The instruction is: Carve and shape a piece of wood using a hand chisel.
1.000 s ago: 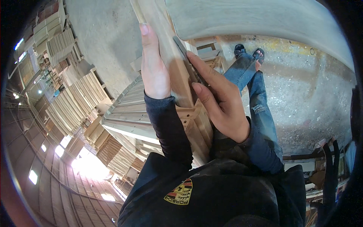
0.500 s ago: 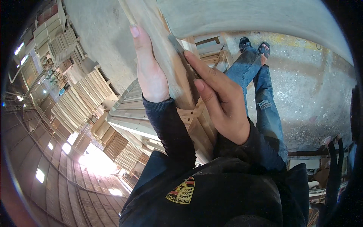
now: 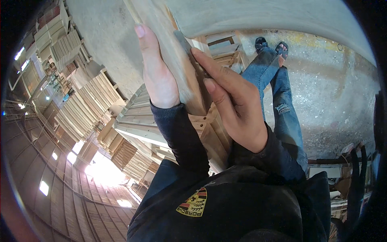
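Observation:
My left hand (image 3: 160,76) lies along the left side of a pale wooden piece (image 3: 183,80), its thumb stretched out straight; its other fingers are hidden. On the right edge of that piece my right hand (image 3: 238,103) holds a thin grey strip (image 3: 182,40), whose exact kind I cannot make out. My index finger and thumb point forward along the strip, and the remaining fingers are out of sight. A brownish patch shows on the wood beside the strip. Below the hands, a wooden frame joint (image 3: 203,121) with small dark holes sits close to my body.
A large smooth pale surface (image 3: 274,18) curves across the far side. Stacked wooden slats and panels (image 3: 86,105) stand on the left. To the right are my legs (image 3: 286,101), sandalled feet and a speckled concrete floor (image 3: 334,88). Dark items (image 3: 356,169) stand at the lower right.
Both hands have slid slightly farther away and to the left, the grey strip moving with the right hand along the wood's edge. The grip looks the same.

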`<state>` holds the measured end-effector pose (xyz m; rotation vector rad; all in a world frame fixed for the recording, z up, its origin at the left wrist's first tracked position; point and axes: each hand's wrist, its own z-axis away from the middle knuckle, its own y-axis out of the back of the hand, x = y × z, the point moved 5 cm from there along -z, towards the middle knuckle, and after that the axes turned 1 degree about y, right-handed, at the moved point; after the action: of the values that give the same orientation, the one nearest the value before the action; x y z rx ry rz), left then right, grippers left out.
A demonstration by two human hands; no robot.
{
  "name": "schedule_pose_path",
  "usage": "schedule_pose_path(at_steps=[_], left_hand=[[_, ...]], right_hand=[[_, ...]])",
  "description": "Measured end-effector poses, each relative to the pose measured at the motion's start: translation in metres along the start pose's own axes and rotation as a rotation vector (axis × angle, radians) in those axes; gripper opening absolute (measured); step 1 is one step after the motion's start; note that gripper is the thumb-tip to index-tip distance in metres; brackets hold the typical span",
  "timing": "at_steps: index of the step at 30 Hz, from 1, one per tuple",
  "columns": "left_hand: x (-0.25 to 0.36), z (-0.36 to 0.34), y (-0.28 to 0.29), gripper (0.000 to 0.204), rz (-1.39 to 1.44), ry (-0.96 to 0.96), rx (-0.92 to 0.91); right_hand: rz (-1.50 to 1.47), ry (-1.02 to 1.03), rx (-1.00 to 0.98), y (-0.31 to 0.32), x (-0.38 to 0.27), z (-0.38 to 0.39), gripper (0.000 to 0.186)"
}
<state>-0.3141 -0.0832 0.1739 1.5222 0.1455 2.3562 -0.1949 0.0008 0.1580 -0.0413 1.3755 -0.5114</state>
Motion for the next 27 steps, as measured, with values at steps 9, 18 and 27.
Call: schedule_pose_path(at_steps=[9,18,27], left_hand=[[0.0007,-0.0004,-0.0004,0.077,-0.014,-0.03,-0.058],[0.0,-0.0009,0.0004,0.075,0.01,-0.057,-0.078],[-0.0041,-0.001,0.0032,0.075,0.077,-0.01,-0.049]], right_hand=[[0.038,-0.049,-0.008,0.0005,-0.0036,-0.0006,0.039],[0.05,-0.041,0.009,0.0014,-0.005,0.0033,0.039],[-0.007,-0.046,0.008,-0.0035,-0.0055,0.0003,0.039]])
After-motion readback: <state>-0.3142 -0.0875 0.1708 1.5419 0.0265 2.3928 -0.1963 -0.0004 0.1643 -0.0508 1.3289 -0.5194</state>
